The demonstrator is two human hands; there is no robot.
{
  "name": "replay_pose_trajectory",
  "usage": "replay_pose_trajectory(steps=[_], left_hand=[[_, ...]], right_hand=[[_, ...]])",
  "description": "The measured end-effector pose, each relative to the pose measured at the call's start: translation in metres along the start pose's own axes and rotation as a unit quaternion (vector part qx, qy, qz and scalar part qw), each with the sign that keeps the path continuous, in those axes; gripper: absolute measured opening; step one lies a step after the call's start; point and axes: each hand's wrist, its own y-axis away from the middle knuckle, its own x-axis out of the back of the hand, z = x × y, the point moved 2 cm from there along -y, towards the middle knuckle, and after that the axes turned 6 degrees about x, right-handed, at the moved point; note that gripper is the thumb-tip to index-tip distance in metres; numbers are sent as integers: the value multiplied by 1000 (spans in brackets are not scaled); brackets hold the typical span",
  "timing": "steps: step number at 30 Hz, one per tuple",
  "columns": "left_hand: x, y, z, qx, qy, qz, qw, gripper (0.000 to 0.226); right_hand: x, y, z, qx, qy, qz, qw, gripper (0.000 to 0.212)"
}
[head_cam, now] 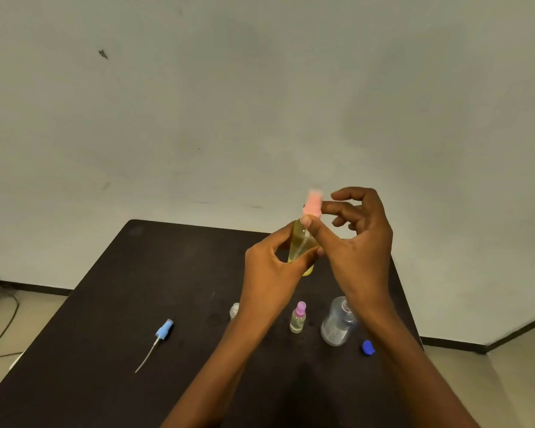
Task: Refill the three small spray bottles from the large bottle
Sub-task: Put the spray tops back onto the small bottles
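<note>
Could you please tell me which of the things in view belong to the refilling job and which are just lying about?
Job: pink-topped bottle, held by the left hand and right hand; purple-topped bottle; third small bottle, partly hidden; blue sprayer; large bottle; blue cap.
Lying about: cable on the floor beside the table.

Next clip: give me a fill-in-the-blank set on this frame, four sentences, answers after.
1. The left hand grips a raised bottle whose spray top is ____ in colour.
2. The loose spray head lying on the table is ____ in colour.
3. The standing small bottle between the forearms has a ____ top.
4. The large bottle stands with its blue cap ____, lying beside it.

Answers: pink; blue; purple; off
</note>
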Motion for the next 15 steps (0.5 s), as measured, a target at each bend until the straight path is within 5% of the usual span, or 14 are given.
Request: replay_pose_trajectory(steps=[6,15], left_hand=[[9,-4,4,26,15,-94,995,25],[-5,1,-1,20,-11,-22,999,33]], right_hand=[[9,-15,4,-72,-184,-196,960,49],[1,-6,8,-14,-60,-79,995,36]])
